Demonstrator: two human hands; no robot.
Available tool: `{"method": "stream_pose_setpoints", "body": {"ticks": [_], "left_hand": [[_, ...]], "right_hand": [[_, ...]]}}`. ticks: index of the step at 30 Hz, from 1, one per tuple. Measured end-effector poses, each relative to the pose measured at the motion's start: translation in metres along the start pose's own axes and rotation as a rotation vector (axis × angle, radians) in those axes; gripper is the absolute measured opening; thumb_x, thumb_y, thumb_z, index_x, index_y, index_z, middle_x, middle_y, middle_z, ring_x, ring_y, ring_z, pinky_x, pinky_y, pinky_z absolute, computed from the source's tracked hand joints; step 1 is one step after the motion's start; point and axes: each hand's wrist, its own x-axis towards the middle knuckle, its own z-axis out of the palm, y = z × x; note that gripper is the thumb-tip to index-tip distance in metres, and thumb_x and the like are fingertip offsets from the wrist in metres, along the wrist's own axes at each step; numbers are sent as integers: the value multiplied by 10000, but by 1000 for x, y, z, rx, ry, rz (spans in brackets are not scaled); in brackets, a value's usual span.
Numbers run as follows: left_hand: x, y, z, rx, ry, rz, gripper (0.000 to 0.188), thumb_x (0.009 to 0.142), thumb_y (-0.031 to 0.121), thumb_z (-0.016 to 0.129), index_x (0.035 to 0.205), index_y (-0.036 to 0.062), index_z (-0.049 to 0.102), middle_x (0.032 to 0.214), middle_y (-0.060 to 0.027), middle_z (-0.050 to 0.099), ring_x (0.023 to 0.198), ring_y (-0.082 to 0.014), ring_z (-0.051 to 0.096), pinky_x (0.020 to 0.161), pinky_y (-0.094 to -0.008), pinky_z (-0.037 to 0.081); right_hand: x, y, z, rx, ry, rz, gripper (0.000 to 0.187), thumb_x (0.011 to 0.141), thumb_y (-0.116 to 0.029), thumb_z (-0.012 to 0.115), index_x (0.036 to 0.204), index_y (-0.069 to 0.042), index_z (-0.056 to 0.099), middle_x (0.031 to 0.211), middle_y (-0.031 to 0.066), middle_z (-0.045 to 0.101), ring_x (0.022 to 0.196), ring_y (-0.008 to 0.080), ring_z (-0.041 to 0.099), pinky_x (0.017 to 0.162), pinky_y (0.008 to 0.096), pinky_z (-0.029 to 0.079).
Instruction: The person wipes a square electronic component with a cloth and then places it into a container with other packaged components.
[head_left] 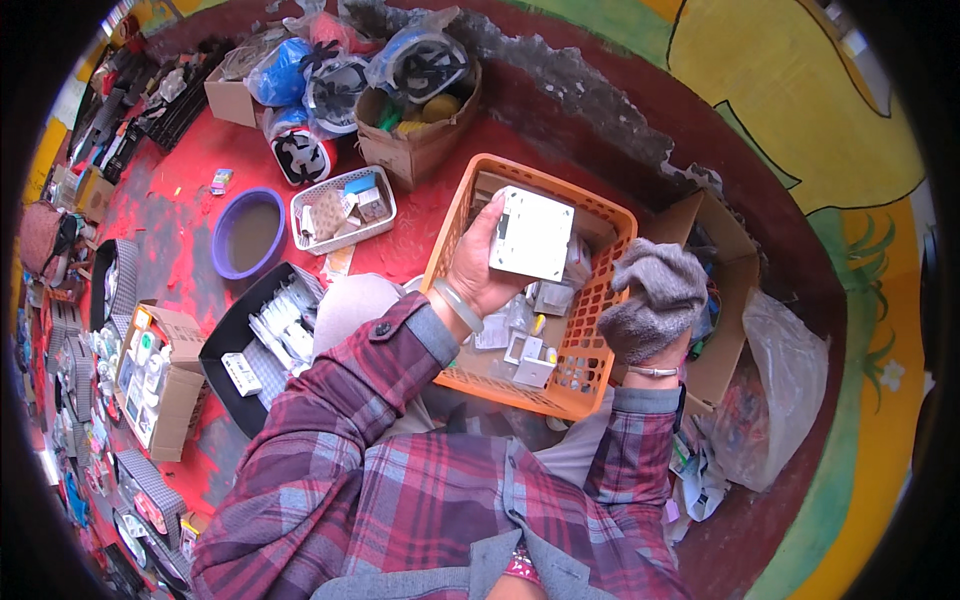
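Red floor (200, 205), paint worn in patches; dark red wall base with peeling plaster behind, yellow-green mural (800, 110) at right. Far left: rows of assorted goods, too small to sort out. Next, cardboard box (182, 415), open, packed with mostly white items. Purple basin (217, 245) farther back, holds murky liquid. Black bin (222, 350) nearer the person, white pieces inside. Small white basket (348, 240) just beside the basin, mixed small stuff in it. Behind that, plastic-wrapped helmets (335, 95), some sitting on a brown carton (400, 160).

Center: left hand (473, 268), bangle at wrist, grips a white square panel (533, 232) by its left side; thumb on the near face, other fingers mostly hidden behind. Panel is tilted, raised over the orange basket (560, 397), which holds small white boxes and loose parts.

Right of that: right hand (660, 358) at the basket's right edge, covered by bunched grey cloth (650, 295). Fingers hidden, so can't tell how far they're curled, or whether the cloth is gripped or worn. Panel and cloth are apart. Far right: open carton (735, 285), then clear plastic bag (785, 375) by the wall.
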Motion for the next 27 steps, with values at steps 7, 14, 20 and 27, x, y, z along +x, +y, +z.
{"method": "stream_pose_setpoints", "body": {"ticks": [7, 14, 20, 27], "left_hand": [[3, 2, 1, -13, -1, 31, 546, 876, 472, 439, 1250, 73, 439, 1156, -167, 548, 1040, -339, 549, 865, -476, 448], [2, 4, 4, -12, 3, 56, 556, 858, 482, 473, 1236, 74, 458, 1154, -165, 550, 1031, -328, 555, 853, -473, 455], [-1, 4, 6, 8, -7, 37, 572, 856, 483, 474, 1255, 73, 442, 1166, -172, 542, 1046, -340, 546, 867, -472, 449], [-3, 4, 10, 26, -10, 30, 595, 847, 478, 497, 1268, 64, 422, 1180, -180, 531, 1063, -348, 535, 877, -474, 445]], "right_hand": [[-30, 11, 54, 546, 143, 368, 286, 779, -144, 662, 1037, -25, 625, 1021, 109, 625, 981, 212, 583, 917, 304, 422], [-59, 85, 54, 1531, 178, 934, 237, 886, -226, 525, 1034, -47, 571, 971, 83, 607, 902, 174, 597, 818, 313, 503], [-38, 47, 48, 1491, 81, 721, 289, 868, -228, 556, 1100, -56, 535, 1040, 64, 596, 902, 159, 594, 807, 309, 504], [-34, 64, 41, 1475, 108, 573, 418, 874, -254, 553, 1216, -33, 461, 1101, 94, 574, 1004, 219, 565, 920, 357, 440]]}}
